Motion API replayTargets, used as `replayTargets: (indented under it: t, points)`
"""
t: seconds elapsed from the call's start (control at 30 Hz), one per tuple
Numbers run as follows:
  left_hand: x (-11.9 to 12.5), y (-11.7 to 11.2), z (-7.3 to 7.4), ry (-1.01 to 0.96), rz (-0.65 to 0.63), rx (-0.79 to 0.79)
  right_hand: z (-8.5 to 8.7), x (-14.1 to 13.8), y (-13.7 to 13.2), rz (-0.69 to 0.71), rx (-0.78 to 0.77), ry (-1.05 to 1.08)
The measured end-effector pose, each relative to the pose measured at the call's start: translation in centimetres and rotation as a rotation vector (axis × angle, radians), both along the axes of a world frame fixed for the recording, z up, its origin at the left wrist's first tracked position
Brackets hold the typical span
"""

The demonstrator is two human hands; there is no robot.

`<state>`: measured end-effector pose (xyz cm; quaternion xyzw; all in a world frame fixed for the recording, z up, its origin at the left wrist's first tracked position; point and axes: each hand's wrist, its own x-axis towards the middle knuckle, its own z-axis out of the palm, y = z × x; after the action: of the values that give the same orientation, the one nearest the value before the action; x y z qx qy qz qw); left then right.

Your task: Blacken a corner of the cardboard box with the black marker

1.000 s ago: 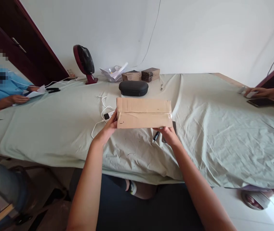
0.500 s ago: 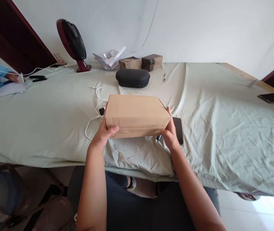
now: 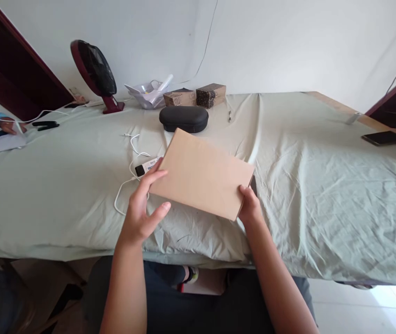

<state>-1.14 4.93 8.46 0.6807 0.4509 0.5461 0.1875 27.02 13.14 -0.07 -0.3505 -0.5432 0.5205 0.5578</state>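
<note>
A plain brown cardboard box [image 3: 203, 174] is held tilted above the cloth, one broad face turned up toward me. My right hand [image 3: 251, 204] grips its right end, thumb on the upper face and the other fingers hidden behind. At the left end, my left hand [image 3: 144, 204] is open with thumb and fingers spread; its fingers are at the box's edge, and whether they press on it I cannot tell. Just beyond that hand lies a white device with a black end [image 3: 146, 167], beside a white cable [image 3: 117, 197]. A dark flat object [image 3: 254, 184] is mostly hidden behind the box.
A green cloth [image 3: 79, 185] covers the table. Farther back are a black zip case [image 3: 184, 119], two small cardboard boxes [image 3: 210, 95], a clear plastic container [image 3: 147, 96] and a fan [image 3: 96, 72]. A phone [image 3: 384, 138] lies far right. Another person's hand [image 3: 8, 125] shows far left.
The box has turned clockwise and tipped so its broad face shows. My left thumb has come off it and the fingers have spread. The white device has come into sight.
</note>
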Motion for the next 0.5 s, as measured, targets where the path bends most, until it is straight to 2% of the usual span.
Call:
replayTargets:
  t: [0.07, 0.13, 0.23, 0.3, 0.4, 0.5]
  points:
    - [0.0, -0.5, 0.3, -0.033, 0.081, -0.048, 0.4, -0.1, -0.3, 0.006, 0.117, 0.042]
    - [0.1, -0.8, 0.4, -0.081, 0.136, -0.103, 0.9, -0.4, -0.7, -0.011, 0.309, -0.034]
    - [0.6, -0.6, -0.2, -0.31, 0.159, -0.157, 1.4, -1.1, -1.3, -0.006, 0.53, -0.172]
    - [0.9, -0.2, -0.9, -0.484, 0.22, -0.171, 1.5, -1.6, -1.6, 0.036, 0.59, -0.193]
    - [0.8, 0.4, -1.7, -0.56, 0.338, -0.113, 1.7, -2.6, -2.1, 0.092, 0.47, -0.047]
    - [0.7, 0.5, -1.5, -0.421, 0.285, 0.074, 1.6, -3.7, -2.3, 0.055, 0.227, 0.052]
